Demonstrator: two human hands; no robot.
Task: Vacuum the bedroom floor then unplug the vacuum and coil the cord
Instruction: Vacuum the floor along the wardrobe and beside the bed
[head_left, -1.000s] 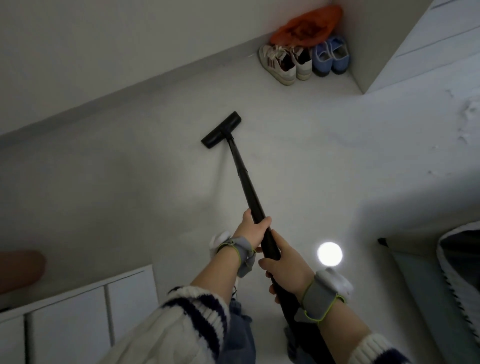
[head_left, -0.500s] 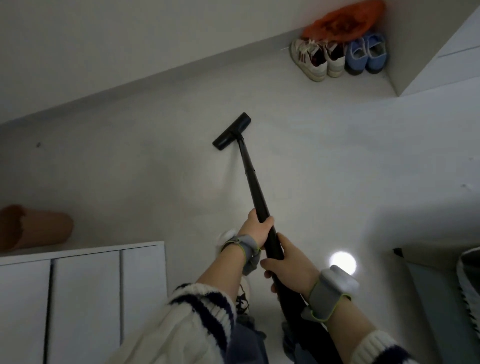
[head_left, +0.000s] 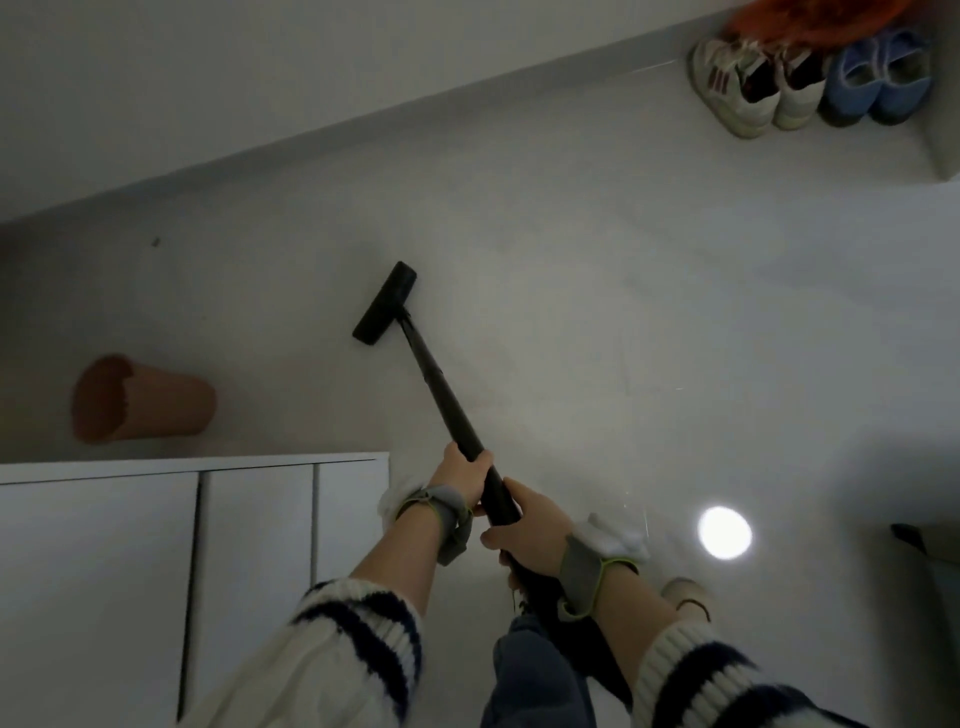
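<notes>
A black vacuum wand (head_left: 439, 387) slants up and left across the pale floor (head_left: 623, 322). Its flat black floor head (head_left: 385, 303) rests on the floor a little short of the skirting. My left hand (head_left: 465, 470) is wrapped around the wand higher up. My right hand (head_left: 524, 525) grips it just below, close to my body. The wand's lower end disappears behind my right wrist and jeans. No cord or plug shows.
A white cabinet (head_left: 156, 571) fills the lower left. Beyond it an orange bin (head_left: 140, 397) lies on its side. White sneakers (head_left: 748, 88) and blue shoes (head_left: 878, 83) stand in the far right corner under an orange bag (head_left: 810, 21). A round light reflection (head_left: 724, 532) glares beside my right wrist.
The view has swung left, so the shoes slid toward the upper right and the orange bin and cabinet came into sight. The floor head has swept left; both hands keep their grip.
</notes>
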